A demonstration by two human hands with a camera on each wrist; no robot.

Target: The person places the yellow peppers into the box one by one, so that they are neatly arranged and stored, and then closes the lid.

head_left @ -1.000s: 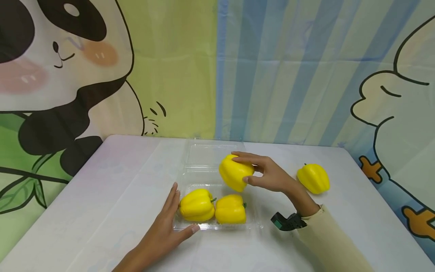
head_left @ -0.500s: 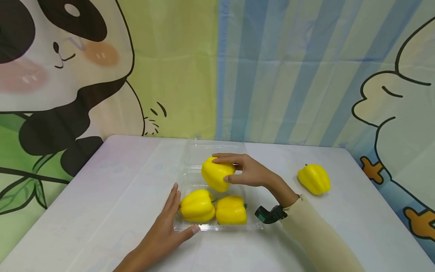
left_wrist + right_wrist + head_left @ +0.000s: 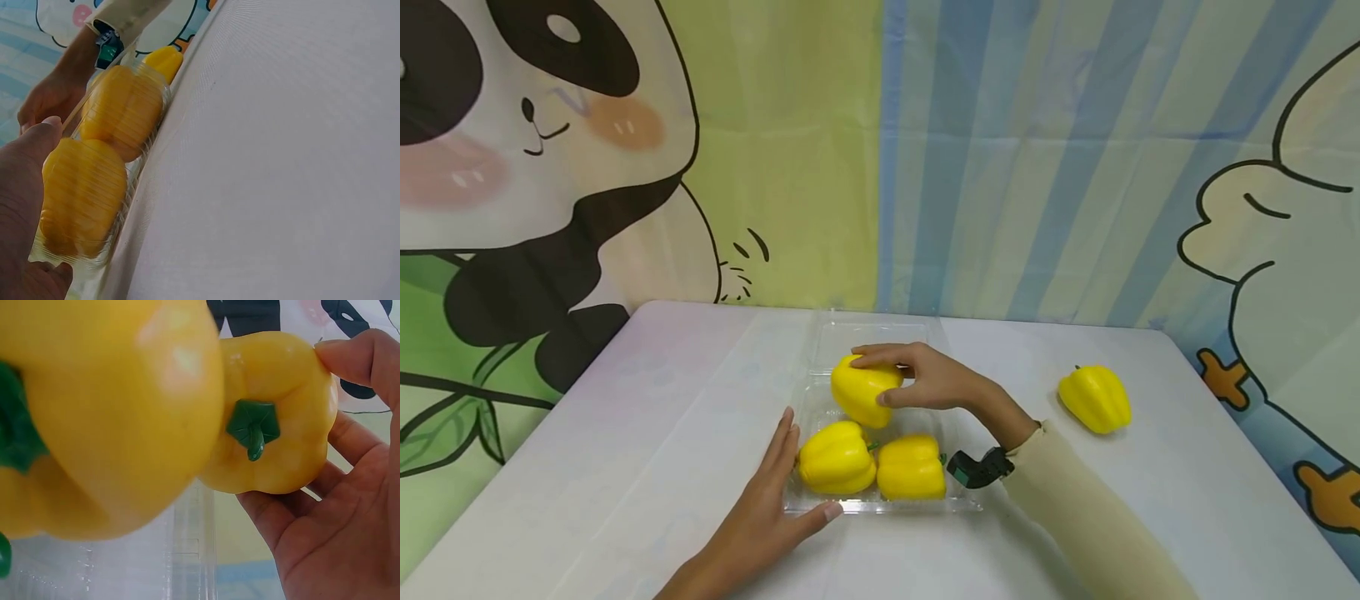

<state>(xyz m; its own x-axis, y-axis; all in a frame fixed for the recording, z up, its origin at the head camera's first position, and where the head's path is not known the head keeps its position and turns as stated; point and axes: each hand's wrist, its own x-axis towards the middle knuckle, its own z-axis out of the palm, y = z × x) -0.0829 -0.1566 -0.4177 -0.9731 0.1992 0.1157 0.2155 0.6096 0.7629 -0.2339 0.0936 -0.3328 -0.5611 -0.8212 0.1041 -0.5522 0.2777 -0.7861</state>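
My right hand point(image 3: 936, 379) grips a yellow bell pepper point(image 3: 861, 396) between thumb and fingers over the back left of a clear plastic clamshell box point(image 3: 962, 505). In the right wrist view, the held pepper's green stem point(image 3: 255, 428) faces the camera. Two more yellow peppers lie side by side in the front of the box, the left one point(image 3: 835, 458) and the right one point(image 3: 912, 468). Along the box's left front corner rests my left hand point(image 3: 767, 492), fingers extended and thumb spread at the front rim. The left wrist view shows its thumb point(image 3: 40, 140) beside the box wall.
Another yellow pepper point(image 3: 1095, 400) lies on the white table point(image 3: 625, 450), right of the box. The box's clear lid point(image 3: 868, 333) is folded back toward the rear edge. Behind the table hangs a printed curtain point(image 3: 1000, 167). A black device point(image 3: 981, 468) sits at my right wrist.
My right hand has carried its pepper left and slightly down, from over the back right of the box to its back left. The left hand has stayed in place.
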